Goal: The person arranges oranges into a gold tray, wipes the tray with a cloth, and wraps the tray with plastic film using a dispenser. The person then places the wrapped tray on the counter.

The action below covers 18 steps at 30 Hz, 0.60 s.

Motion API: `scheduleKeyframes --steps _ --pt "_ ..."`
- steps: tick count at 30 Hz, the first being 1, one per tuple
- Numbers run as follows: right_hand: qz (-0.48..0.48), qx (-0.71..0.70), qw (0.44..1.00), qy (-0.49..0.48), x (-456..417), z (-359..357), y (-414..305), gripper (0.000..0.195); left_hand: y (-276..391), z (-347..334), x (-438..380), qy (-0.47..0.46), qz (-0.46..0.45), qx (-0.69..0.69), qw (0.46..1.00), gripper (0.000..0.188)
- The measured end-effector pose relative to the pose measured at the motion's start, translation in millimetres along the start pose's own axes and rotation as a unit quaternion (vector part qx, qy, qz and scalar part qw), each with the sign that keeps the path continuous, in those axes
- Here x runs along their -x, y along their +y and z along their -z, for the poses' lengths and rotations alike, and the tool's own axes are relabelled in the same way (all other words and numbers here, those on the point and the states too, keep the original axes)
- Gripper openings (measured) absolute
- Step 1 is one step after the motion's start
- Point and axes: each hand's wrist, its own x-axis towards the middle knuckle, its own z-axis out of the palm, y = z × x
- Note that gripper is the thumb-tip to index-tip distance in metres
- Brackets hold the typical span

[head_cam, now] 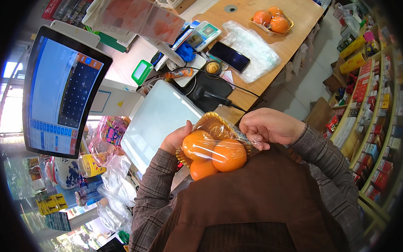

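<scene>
Close to my brown apron (257,190), a golden plastic tray (209,120) holds three oranges (229,155) under clear cling film. My left hand (176,137) grips the tray at its left side, thumb up along the rim; part of the fingers is hidden behind it. On the other side, my right hand (271,127) has its fingers curled around a gathered edge of the cling film (247,139). The film runs from those fingers across the fruit, with shiny creases. The tray is tilted in front of a white scale plate (161,117).
A black barcode scanner (207,95) and its cable lie beyond the scale. Farther back on the wooden table (250,1) are a smartphone (229,56), plastic bags (252,47) and another wrapped tray of oranges (274,20). A touchscreen (65,94) stands left; stocked shelves (371,136) line the right.
</scene>
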Motion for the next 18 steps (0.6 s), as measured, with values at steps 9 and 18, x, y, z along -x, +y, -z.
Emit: scheduleKeyframes --steps 9,18 --pt "0.146 -0.001 0.980 0.138 -20.0 -25.1 4.8 0.017 12.9 -21.4 0.6 0.045 0.014 -0.017 0.999 0.079" --pt "0.286 0.052 0.929 0.232 -34.4 -26.8 23.8 0.018 11.2 -39.8 -1.6 0.093 0.008 0.018 0.995 0.077"
